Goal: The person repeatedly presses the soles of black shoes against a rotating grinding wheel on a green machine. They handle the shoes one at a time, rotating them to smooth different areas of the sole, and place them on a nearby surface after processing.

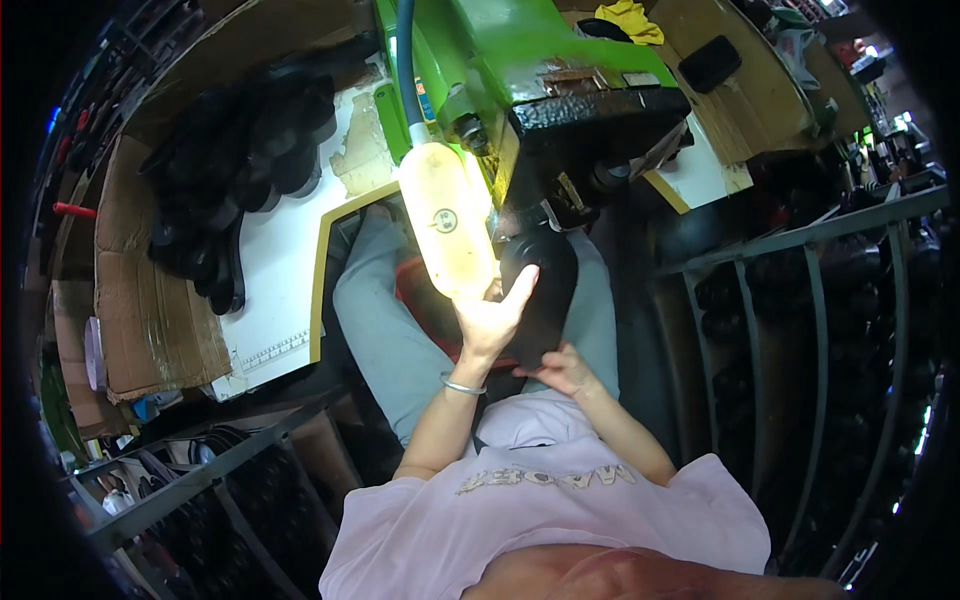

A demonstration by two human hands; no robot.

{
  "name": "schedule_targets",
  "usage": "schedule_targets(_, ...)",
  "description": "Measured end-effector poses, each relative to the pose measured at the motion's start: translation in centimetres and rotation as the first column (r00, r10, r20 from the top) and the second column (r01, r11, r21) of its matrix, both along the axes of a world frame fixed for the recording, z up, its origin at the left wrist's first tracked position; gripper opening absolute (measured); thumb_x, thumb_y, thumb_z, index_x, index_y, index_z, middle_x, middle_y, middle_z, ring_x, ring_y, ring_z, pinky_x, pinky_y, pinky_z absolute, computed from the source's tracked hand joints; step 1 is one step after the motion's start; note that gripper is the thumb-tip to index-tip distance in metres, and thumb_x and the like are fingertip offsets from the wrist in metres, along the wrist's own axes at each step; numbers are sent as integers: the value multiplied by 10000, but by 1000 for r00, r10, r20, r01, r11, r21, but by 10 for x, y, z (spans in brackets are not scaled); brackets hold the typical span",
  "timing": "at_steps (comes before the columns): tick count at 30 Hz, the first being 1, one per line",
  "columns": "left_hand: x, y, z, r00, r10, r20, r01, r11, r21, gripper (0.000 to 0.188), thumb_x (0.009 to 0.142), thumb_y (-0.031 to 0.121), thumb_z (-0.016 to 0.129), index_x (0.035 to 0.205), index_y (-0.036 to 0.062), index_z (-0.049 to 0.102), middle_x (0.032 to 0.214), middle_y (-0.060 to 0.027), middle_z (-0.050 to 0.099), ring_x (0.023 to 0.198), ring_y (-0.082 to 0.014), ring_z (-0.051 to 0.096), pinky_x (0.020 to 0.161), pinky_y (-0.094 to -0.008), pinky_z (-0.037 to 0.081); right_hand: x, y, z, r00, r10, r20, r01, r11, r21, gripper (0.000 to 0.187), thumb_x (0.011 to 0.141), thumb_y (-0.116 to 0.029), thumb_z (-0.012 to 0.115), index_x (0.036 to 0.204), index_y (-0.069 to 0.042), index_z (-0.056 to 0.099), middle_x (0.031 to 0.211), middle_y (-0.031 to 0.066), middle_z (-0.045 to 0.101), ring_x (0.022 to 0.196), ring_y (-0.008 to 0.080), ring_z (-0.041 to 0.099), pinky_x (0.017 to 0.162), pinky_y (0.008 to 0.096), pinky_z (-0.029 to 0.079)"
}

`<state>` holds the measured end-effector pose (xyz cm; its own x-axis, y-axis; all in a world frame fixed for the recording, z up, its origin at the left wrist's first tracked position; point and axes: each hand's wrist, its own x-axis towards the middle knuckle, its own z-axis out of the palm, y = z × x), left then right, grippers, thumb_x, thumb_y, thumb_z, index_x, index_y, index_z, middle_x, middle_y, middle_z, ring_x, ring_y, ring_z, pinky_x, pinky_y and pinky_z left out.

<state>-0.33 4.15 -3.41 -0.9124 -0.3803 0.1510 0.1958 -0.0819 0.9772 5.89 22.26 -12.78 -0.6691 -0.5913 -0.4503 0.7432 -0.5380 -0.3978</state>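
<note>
A black shoe [548, 300] stands lengthwise between my hands, its far end close under the head of a green machine [600, 75]. My left hand [492, 318] grips its left side near the far end, thumb laid along it. Around the near end close the fingers of my right hand [563, 370]. A bright yellow-white lamp [445, 220] on a blue-grey cable hangs just beyond my left hand and hides part of the machine. Dark machine parts hide where the shoe meets the head, so I cannot tell if they touch.
Black shoes [250, 150] lie heaped on the white table [270, 290] at left, inside a cardboard wall [160, 300]. Metal racks [810, 240] stand at right and lower left. A phone [710, 64] and yellow cloth [630, 20] lie far right. Something red [412, 290] shows between my legs.
</note>
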Motion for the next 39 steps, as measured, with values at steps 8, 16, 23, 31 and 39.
schedule_targets(8,9,2,22,999,-28,-15,31,979,202,218,815,-76,706,1019,-47,636,1002,-72,658,864,-120,616,793,-246,514,-60,61,48,867,-394,-305,484,812,326,510,763,-35,695,1224,-61,479,1033,102,593,745,162,600,421,238,420)
schedule_targets(16,8,-29,36,999,-27,-32,29,998,52,233,771,-65,748,971,-32,635,883,-51,654,774,-99,613,728,-229,514,-129,63,132,758,-191,-623,536,727,429,493,708,-30,772,1147,0,549,885,39,617,583,39,540,376,149,343)
schedule_targets(23,16,-53,26,999,-41,-21,43,992,118,322,758,-47,762,1055,-49,640,957,-76,677,852,-137,640,813,-271,518,-146,44,158,706,-77,-704,500,758,418,547,687,-15,790,1173,37,545,933,46,609,602,21,527,401,128,348)
schedule_targets(31,32,-74,33,998,-67,14,62,975,213,265,769,-79,723,1019,-52,639,967,-75,670,880,-144,632,809,-275,513,-142,20,162,678,-58,-732,490,779,392,573,660,25,787,1188,12,565,992,67,619,675,41,559,436,139,371)
schedule_targets(39,15,-59,61,995,-44,89,79,898,-432,404,708,187,865,998,-27,680,862,-116,718,752,-188,685,732,-320,536,-143,21,161,502,-27,-864,548,783,294,655,635,49,817,1230,9,544,1015,87,621,797,100,590,527,176,445)
